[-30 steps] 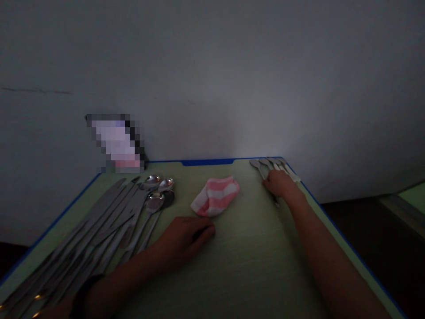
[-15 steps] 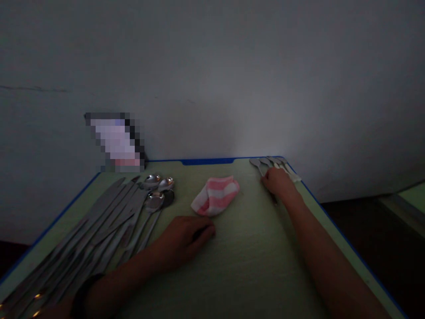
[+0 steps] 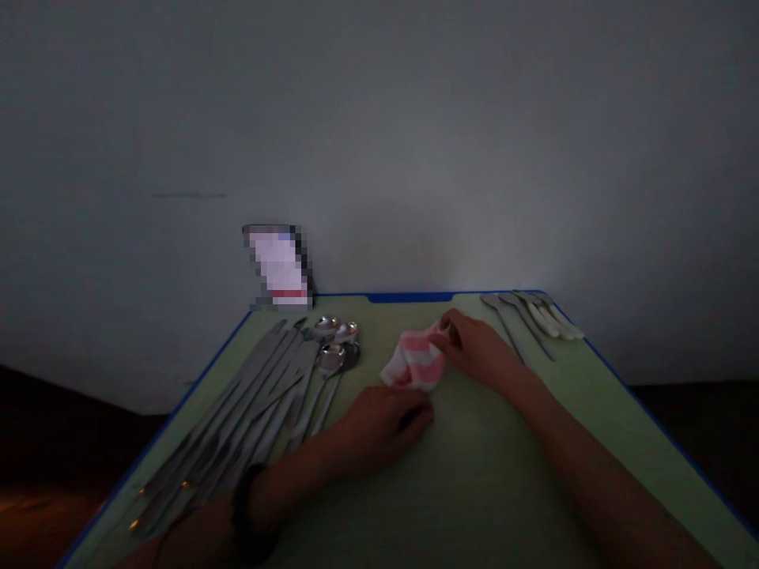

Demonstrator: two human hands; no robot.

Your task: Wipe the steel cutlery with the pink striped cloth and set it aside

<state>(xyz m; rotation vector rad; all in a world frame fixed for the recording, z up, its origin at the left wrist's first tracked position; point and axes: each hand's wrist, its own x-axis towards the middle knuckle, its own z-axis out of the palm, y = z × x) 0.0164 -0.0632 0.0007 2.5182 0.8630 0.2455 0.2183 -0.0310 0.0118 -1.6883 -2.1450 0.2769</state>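
A pink-and-white striped cloth (image 3: 418, 357) lies crumpled mid-table. My right hand (image 3: 474, 348) pinches its right edge between thumb and fingers, lifting that corner slightly. Just in front of the cloth my left hand (image 3: 388, 427) rests on the table, palm down, its fingers loosely curled with nothing visible in them. Behind my right forearm lies a metal spoon (image 3: 504, 320), partly covered by it. Beside that is another metal spoon (image 3: 530, 328), and then several spoons with white handles (image 3: 557, 322).
Several table knives (image 3: 237, 403) lie in a slanting bunch at the left, with several shiny metal spoons (image 3: 332, 359) by their far ends. A phone with a blurred screen (image 3: 278, 265) leans on the wall (image 3: 415, 158). The pale green table (image 3: 474, 490) has a blue rim.
My right hand has let go of a spoon at the right, moved left and taken hold of the cloth. My left hand stays by the cloth. The camera has turned left.
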